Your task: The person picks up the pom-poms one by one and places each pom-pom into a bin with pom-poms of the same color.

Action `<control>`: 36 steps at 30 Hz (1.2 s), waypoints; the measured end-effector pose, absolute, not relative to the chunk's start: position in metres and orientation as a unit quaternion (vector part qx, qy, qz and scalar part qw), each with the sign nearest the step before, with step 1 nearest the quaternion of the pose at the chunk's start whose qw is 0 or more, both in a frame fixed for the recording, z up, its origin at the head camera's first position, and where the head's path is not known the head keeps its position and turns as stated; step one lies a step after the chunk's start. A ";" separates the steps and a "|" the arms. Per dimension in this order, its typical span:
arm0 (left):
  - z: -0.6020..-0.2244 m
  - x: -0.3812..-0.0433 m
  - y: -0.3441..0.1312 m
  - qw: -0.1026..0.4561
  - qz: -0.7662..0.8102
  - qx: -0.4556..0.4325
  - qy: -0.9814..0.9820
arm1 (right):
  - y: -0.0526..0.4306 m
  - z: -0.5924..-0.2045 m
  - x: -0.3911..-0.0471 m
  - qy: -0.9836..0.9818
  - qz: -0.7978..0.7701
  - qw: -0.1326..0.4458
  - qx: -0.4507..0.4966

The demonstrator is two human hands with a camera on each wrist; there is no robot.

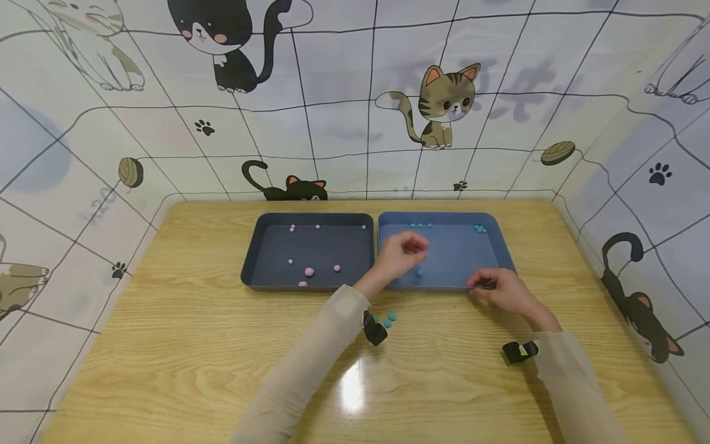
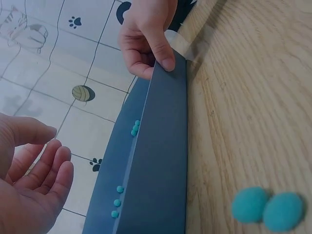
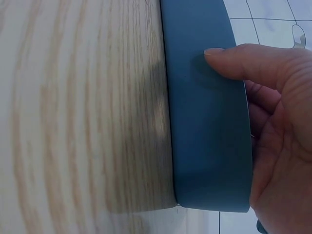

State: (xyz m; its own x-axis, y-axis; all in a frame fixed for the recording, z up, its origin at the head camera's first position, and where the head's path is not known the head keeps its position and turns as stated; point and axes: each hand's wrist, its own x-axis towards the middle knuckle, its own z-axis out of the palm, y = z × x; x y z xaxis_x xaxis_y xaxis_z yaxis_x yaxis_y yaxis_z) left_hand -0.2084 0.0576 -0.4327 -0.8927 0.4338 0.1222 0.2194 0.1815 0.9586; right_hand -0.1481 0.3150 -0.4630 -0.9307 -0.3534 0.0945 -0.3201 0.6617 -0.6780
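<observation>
My left hand hovers over the left part of the blue tray. In the left wrist view its thumb and loosely bent fingers are apart, with nothing visible between them. My right hand pinches the tray's near wall by its right corner; the right wrist view shows the thumb on the outside and the other fingers behind the rim. Small teal balls lie in the tray: three in a row at the back left, a cluster at the back right, and one ball near the front.
Loose teal balls lie on the wooden table before the trays, partly hidden by the left wrist camera. Left of the blue tray stands a dark grey tray with several pink balls. A cat-print sheet hangs behind.
</observation>
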 end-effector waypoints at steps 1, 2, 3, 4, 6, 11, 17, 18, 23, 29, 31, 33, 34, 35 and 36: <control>-0.433 -0.207 0.056 0.086 0.601 0.221 0.763 | 0.315 -0.463 -0.148 0.912 -0.367 0.023 -0.185; -0.433 -0.206 0.055 0.083 0.598 0.229 0.764 | 0.315 -0.462 -0.148 0.912 -0.367 0.025 -0.183; -0.434 -0.204 0.053 0.081 0.595 0.237 0.764 | 0.315 -0.462 -0.148 0.912 -0.367 0.026 -0.183; -0.434 -0.203 0.051 0.079 0.593 0.244 0.763 | 0.315 -0.462 -0.148 0.912 -0.367 0.027 -0.182; -0.435 -0.199 0.048 0.082 0.591 0.250 0.763 | 0.315 -0.461 -0.148 0.912 -0.367 0.028 -0.181; -0.434 -0.191 0.038 0.085 0.592 0.240 0.765 | 0.314 -0.460 -0.148 0.912 -0.369 0.028 -0.179; -0.434 -0.183 0.025 0.088 0.598 0.229 0.763 | 0.314 -0.461 -0.147 0.910 -0.370 0.021 -0.183; -0.435 -0.182 0.023 0.090 0.599 0.229 0.762 | 0.314 -0.461 -0.147 0.910 -0.371 0.020 -0.183; -0.437 -0.174 0.009 0.081 0.595 0.245 0.762 | 0.313 -0.460 -0.147 0.911 -0.370 0.024 -0.179; -0.410 -0.153 -0.007 0.076 0.595 0.264 0.755 | 0.312 -0.459 -0.148 0.915 -0.364 0.033 -0.172; -0.412 -0.152 -0.010 0.074 0.596 0.262 0.755 | 0.312 -0.459 -0.148 0.915 -0.363 0.031 -0.173; -0.414 -0.150 -0.012 0.076 0.598 0.262 0.753 | 0.312 -0.459 -0.147 0.915 -0.363 0.029 -0.176; -0.414 -0.149 -0.014 0.079 0.599 0.261 0.753 | 0.312 -0.459 -0.147 0.914 -0.364 0.028 -0.177; -0.415 -0.148 -0.014 0.082 0.599 0.259 0.753 | 0.312 -0.460 -0.147 0.914 -0.364 0.027 -0.178; -0.416 -0.148 -0.015 0.086 0.599 0.258 0.753 | 0.312 -0.460 -0.147 0.914 -0.364 0.025 -0.178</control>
